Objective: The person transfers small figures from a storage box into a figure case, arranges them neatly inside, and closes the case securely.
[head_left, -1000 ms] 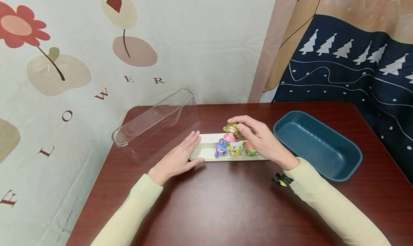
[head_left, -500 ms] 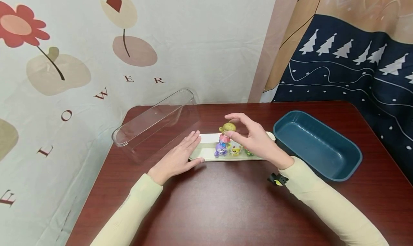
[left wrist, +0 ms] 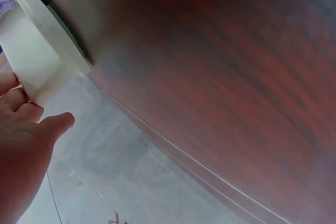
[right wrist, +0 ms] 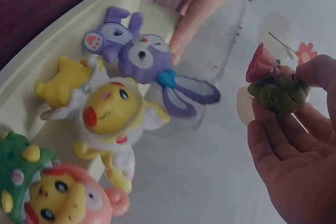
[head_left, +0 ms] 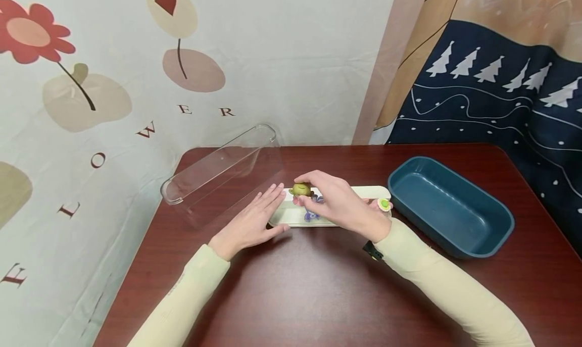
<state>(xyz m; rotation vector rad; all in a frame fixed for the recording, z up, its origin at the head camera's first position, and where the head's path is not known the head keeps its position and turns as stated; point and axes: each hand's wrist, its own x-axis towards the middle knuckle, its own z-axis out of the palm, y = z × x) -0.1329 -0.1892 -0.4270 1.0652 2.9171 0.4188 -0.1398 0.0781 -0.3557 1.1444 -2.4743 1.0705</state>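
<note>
In my right hand (head_left: 338, 203) I pinch a small doll figurine (head_left: 301, 189) with olive-green hair and a pink dress, held by the head between thumb and fingers. It is over the left part of a long cream tray (head_left: 375, 191). On the tray's left end rests my left hand (head_left: 254, 219), fingers straight. A purple rabbit figurine (right wrist: 142, 59) stands on the tray, partly covered by my right hand in the head view. Beside it are a yellow figurine in a white hood (right wrist: 107, 108) and a green-and-pink figurine (right wrist: 65, 192), both seen in the right wrist view.
A clear plastic cover (head_left: 223, 160) stands at the back left of the dark red table (head_left: 318, 286). To the right is a blue bin (head_left: 450, 210). Near my right wrist a pink and white thing with a green disc (head_left: 384, 204) shows at the tray's right end.
My right hand has moved left along the tray with the doll figurine, closer to my left hand. The figurine is now tilted, its head toward the camera. My left hand has stayed put.
</note>
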